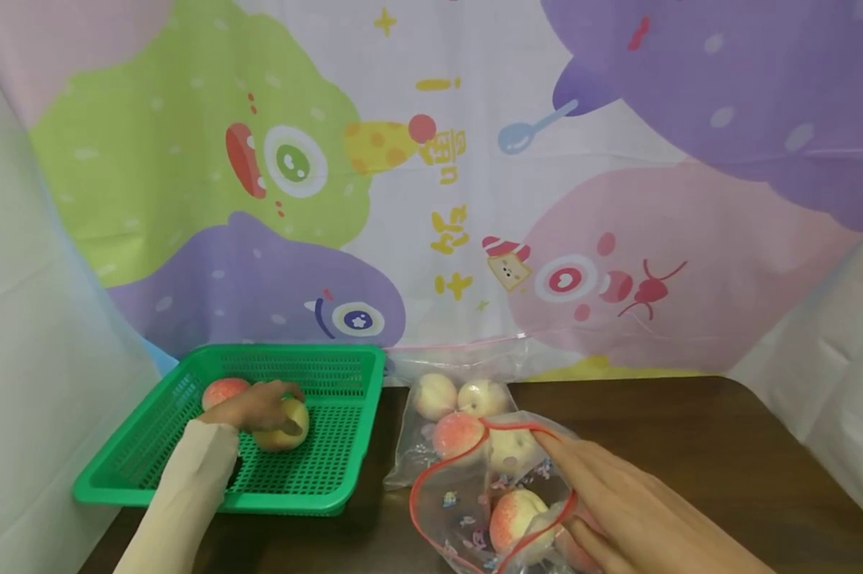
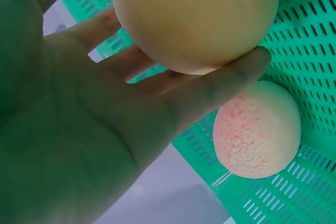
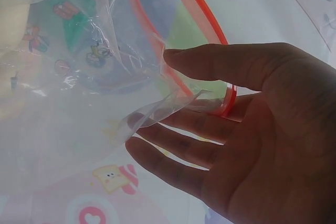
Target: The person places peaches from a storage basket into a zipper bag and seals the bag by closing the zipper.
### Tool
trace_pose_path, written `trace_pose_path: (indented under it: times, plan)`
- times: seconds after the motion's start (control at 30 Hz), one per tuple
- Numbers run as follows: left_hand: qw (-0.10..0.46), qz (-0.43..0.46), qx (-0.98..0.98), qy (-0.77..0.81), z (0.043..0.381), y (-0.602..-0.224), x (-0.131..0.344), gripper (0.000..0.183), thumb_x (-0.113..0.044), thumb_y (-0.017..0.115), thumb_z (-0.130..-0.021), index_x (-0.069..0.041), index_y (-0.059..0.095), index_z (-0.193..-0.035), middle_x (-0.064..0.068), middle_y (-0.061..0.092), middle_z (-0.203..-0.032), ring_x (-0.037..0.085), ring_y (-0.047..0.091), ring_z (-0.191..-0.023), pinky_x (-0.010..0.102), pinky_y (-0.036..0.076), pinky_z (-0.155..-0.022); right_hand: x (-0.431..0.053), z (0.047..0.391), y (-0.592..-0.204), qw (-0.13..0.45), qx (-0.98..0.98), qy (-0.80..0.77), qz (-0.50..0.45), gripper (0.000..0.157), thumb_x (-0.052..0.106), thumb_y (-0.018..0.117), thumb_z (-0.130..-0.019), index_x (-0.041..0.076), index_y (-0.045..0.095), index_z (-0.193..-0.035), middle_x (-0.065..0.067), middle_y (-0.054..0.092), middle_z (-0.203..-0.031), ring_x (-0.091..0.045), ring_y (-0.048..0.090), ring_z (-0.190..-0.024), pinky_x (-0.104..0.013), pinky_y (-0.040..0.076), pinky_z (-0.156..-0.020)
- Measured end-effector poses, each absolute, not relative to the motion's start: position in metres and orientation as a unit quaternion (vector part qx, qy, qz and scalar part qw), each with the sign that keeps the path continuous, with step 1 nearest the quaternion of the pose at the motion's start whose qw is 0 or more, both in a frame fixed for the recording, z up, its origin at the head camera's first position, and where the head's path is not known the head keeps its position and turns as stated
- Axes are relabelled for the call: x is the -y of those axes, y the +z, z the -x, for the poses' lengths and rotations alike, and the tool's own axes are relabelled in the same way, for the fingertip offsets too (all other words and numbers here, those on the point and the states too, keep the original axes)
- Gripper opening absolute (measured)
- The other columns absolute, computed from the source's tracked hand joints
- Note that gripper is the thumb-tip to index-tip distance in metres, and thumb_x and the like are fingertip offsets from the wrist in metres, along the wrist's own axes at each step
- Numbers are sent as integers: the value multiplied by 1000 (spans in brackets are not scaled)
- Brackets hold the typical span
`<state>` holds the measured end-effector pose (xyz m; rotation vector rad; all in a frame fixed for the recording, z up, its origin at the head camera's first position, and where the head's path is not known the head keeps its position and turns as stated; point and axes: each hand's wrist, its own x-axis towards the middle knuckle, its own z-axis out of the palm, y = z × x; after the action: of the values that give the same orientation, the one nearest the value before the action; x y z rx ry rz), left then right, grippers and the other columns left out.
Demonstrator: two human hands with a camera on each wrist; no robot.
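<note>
Inside the green basket point(image 1: 352, 497), my left hand point(image 1: 259, 408) grips a yellowish peach point(image 2: 194, 19); in the left wrist view its fingers reach round the fruit's lower side. A second, redder peach point(image 1: 223, 392) lies beside it. My right hand point(image 1: 618, 494) holds the red-edged mouth of a clear zip bag point(image 1: 446, 502), thumb on one side of the rim and fingers on the other. The bag's mouth gapes, and a peach point(image 1: 518, 518) shows inside with part of another near the right hand. In the right wrist view, fingers show behind the clear film.
Behind the held bag, another clear bag point(image 1: 410, 454) with several peaches lies on the dark wooden table point(image 1: 661, 422). A cartoon-printed cloth point(image 1: 474, 183) hangs along the back, and pale cloth point(image 1: 37, 335) stands at the sides.
</note>
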<state>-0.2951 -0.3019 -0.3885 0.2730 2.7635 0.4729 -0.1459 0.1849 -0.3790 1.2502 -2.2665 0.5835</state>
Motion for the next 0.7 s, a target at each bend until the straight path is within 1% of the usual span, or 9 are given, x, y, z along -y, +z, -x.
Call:
trace_pose_path:
  times: [0.03, 0.1, 0.13, 0.3, 0.37, 0.47, 0.53, 0.6, 0.7]
  plan:
    - [159, -100, -969, 160, 295, -389, 302, 55, -20, 80, -83, -1, 59, -130, 28, 55, -125, 37, 54, -100, 43, 50, -71, -185, 145, -378, 246, 834, 201, -451, 58, 36, 50, -104, -5, 44, -144, -5, 69, -116, -9, 66, -96, -2, 32, -94]
    - [151, -107, -971, 154, 294, -389, 302, 55, -22, 81, -82, -1, 60, -129, 27, 57, -123, 36, 55, -99, 43, 50, -71, -183, 144, -374, 269, 852, 157, -422, 64, 47, 41, -103, 5, 40, -151, -11, 61, -134, -21, 62, -116, -9, 23, -109]
    - [146, -109, -971, 154, 293, -388, 301, 55, -22, 81, -81, -1, 61, -128, 26, 58, -122, 35, 55, -98, 42, 50, -70, -183, 143, -373, 269, 853, 154, -421, 63, 47, 40, -103, 5, 40, -151, -10, 61, -134, -21, 62, -117, -9, 23, -108]
    - [104, -129, -972, 165, 288, -379, 293, 54, -18, 83, -79, 1, 62, -126, 24, 61, -113, 30, 55, -87, 38, 50, -65, -182, 141, -369, 260, 854, 158, -422, 63, 44, 47, -103, 6, 38, -152, -10, 60, -136, -20, 61, -118, -9, 24, -108]
    - [90, -138, -972, 168, 286, -373, 289, 54, -17, 83, -79, 1, 62, -125, 24, 62, -112, 30, 54, -85, 37, 49, -64, -182, 141, -369, 258, 855, 159, -421, 63, 44, 44, -104, 6, 37, -152, -10, 59, -137, -21, 60, -120, -9, 20, -109]
    - [78, -149, -971, 170, 281, -365, 283, 54, -18, 83, -79, 0, 62, -126, 22, 63, -111, 30, 54, -87, 37, 49, -64, -183, 141, -370, 255, 855, 161, -421, 63, 44, 46, -103, 6, 36, -153, -11, 58, -138, -22, 60, -120, -9, 18, -110]
    - [73, -158, -970, 170, 278, -361, 279, 53, -19, 82, -80, -1, 62, -125, 19, 63, -110, 31, 54, -89, 39, 50, -66, -183, 142, -371, 257, 854, 163, -422, 63, 45, 44, -103, 6, 37, -153, -10, 59, -137, -22, 60, -120, -9, 19, -110]
    - [67, -167, -969, 171, 274, -357, 274, 51, -20, 82, -80, -3, 63, -124, 16, 64, -106, 30, 53, -90, 39, 50, -68, -184, 142, -372, 259, 851, 166, -425, 63, 43, 48, -103, 6, 37, -152, -11, 60, -136, -22, 61, -118, -9, 20, -109]
    - [50, -183, -967, 169, 269, -353, 268, 48, -19, 81, -81, -5, 63, -122, 12, 63, -103, 29, 52, -90, 39, 49, -69, -185, 143, -374, 261, 849, 169, -427, 63, 45, 46, -103, 5, 39, -151, -12, 61, -134, -18, 61, -117, -8, 23, -107]
